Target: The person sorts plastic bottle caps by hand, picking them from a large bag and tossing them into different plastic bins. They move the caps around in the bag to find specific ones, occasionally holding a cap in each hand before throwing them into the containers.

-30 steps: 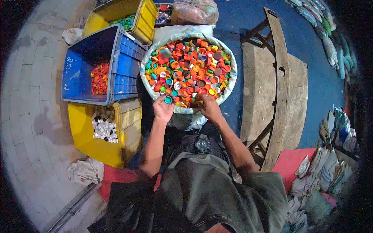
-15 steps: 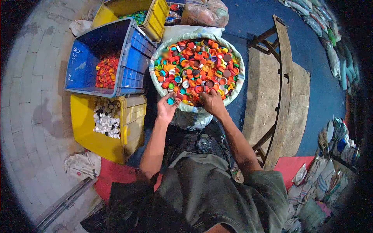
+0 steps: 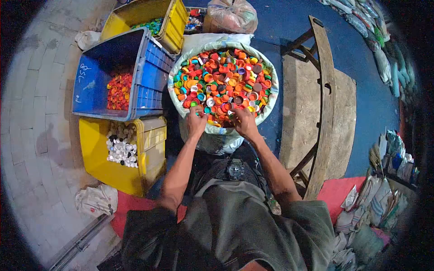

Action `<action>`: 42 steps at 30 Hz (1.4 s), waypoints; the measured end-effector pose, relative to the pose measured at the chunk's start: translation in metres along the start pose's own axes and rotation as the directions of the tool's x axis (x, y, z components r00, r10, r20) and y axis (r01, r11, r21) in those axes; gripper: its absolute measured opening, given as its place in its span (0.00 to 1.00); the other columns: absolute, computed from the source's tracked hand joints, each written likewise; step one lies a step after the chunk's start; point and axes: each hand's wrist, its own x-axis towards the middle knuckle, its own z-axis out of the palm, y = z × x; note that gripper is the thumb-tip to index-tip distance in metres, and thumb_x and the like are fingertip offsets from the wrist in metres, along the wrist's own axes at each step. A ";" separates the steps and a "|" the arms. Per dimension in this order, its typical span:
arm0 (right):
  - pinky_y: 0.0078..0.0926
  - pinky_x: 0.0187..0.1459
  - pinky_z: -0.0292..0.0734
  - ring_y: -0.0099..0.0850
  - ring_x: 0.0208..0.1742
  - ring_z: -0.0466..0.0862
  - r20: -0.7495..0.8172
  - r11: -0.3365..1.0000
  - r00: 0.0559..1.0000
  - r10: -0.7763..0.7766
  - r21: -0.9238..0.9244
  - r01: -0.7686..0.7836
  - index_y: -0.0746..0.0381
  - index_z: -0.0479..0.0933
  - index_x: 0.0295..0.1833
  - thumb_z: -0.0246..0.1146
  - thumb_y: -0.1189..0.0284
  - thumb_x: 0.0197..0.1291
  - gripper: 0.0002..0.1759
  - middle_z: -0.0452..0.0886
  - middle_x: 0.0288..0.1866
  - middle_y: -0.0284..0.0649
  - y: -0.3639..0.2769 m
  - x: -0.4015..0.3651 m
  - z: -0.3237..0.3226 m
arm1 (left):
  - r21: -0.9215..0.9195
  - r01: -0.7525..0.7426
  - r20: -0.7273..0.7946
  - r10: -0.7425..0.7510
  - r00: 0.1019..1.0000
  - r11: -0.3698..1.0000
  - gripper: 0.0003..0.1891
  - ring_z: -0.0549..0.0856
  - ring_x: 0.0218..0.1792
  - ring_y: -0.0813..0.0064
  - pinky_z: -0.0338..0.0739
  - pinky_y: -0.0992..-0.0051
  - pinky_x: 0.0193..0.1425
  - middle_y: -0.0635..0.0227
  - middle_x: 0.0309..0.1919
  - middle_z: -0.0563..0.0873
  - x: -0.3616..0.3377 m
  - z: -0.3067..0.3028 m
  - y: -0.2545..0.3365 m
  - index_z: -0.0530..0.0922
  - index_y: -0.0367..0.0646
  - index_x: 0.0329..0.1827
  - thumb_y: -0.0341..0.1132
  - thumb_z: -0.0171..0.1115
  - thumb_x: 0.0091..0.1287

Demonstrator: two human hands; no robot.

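Left hand [image 3: 196, 122] has turned over since half a second back: then palm-up with a teal cap showing, now knuckles up at the near rim of the white woven sack [image 3: 212, 139], that cap out of sight; right hand [image 3: 245, 123] little shifted, just beside it. Both hands have fingers curled down into the heap of plastic bottle caps [image 3: 224, 74]; fingertips buried, so cannot tell how far either grip is closed or whether it has a cap. Heap fills the round mouth of the sack to the brim, straight ahead of the person, mid-scene; caps small and round, mostly orange and red, with green, blue, yellow, white and a few brown mixed through; some lie open side up. Just left of the sack, a blue plastic crate [image 3: 151, 77] with a patch of red caps [image 3: 118, 90] on its floor; near side of that, a yellow plastic crate [image 3: 97, 158] holding white caps [image 3: 121, 145], a few dark ones among them; far side of the blue one, a second yellow crate [image 3: 174, 25] with green caps [image 3: 151, 25]. Right of the sack, a weathered wooden bench frame [image 3: 323, 104].
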 end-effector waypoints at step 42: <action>0.48 0.47 0.75 0.53 0.46 0.83 -0.060 0.651 0.650 0.758 0.138 -0.746 0.65 0.57 0.62 0.68 0.51 0.52 0.42 0.81 0.46 0.56 0.045 0.102 -0.030 | -0.887 0.456 0.461 -0.187 0.868 -0.071 0.19 0.79 0.38 0.72 0.72 0.71 0.41 0.67 0.38 0.80 -0.011 0.020 0.092 0.73 0.37 0.53 0.41 0.55 0.65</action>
